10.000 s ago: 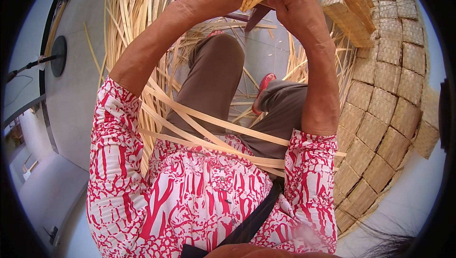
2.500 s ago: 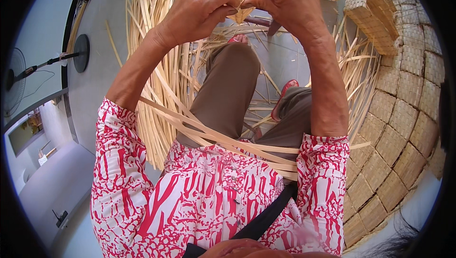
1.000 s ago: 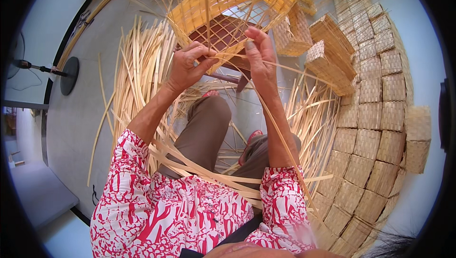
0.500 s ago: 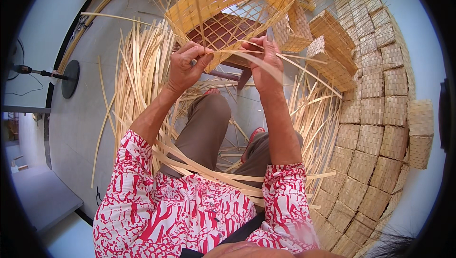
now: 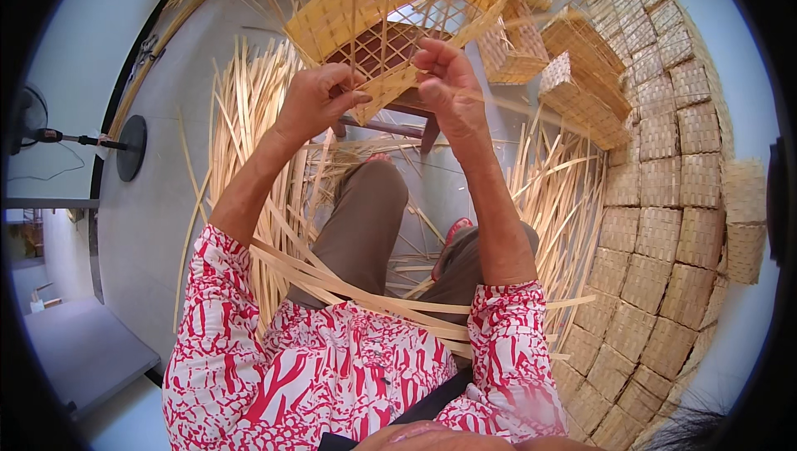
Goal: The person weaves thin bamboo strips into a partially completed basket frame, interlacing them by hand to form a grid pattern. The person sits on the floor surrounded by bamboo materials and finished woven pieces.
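Note:
A partly woven yellow bamboo basket with an open lattice stands on a dark reddish stool in front of me. My left hand is closed in a pinch at the basket's near corner, where upright strips rise. Just right of that corner is my right hand, raised with its fingers bent. A pale bamboo strip, smeared by motion, runs rightward from it. Whatever lies inside the right fingers is mostly hidden.
Loose bamboo strips lie in piles on the left and right, and some cross my lap. Stacked woven boxes line the right wall. Finished baskets stand behind my right hand. A fan stand is far left.
My right hand has risen slightly, its fingers turned up; the strip it held between both hands now trails to the right. The left hand stays at the basket corner.

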Demonstrator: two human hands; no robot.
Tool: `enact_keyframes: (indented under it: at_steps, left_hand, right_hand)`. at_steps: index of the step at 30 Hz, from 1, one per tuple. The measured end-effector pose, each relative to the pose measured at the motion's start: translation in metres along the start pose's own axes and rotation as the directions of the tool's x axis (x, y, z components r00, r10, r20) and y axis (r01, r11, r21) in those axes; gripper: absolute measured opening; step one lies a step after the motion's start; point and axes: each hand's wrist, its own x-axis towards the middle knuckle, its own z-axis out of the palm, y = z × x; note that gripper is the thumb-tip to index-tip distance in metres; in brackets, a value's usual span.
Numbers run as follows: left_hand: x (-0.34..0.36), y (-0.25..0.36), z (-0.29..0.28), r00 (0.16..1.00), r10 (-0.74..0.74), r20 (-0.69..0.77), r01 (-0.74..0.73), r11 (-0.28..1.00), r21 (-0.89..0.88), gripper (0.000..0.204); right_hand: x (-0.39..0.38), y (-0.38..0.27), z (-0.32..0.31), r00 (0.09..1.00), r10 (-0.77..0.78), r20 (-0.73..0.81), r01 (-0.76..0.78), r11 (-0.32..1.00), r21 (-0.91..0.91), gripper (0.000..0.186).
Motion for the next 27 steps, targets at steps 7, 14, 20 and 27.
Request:
enact_keyframes:
  at_steps: [7,14,20,27]
  left_hand:
    - [0.007,-0.034,-0.047,0.999,0.007,0.032,-0.012,0.988,0.152,0.020]
    - [-0.018,-0.076,-0.072,0.999,0.036,-0.021,-0.032,0.989,0.148,0.014]
    - [-0.019,-0.071,-0.067,0.983,0.153,-0.102,-0.137,0.980,0.145,0.029]
    - [-0.031,-0.065,-0.028,0.805,0.173,-0.567,-0.054,0.974,0.220,0.077]
  right_hand:
    - [-0.002,0.025,-0.027,0.870,0.489,-0.062,-0.468,0.859,0.206,0.050]
    - [0.021,0.050,-0.049,0.791,0.599,-0.123,-0.421,0.679,0.601,0.025]
    - [0.028,0.074,-0.061,0.800,0.563,-0.207,-0.326,0.698,0.638,0.016]
    - [0.022,0.046,-0.056,0.795,0.586,-0.156,-0.357,0.661,0.660,0.015]
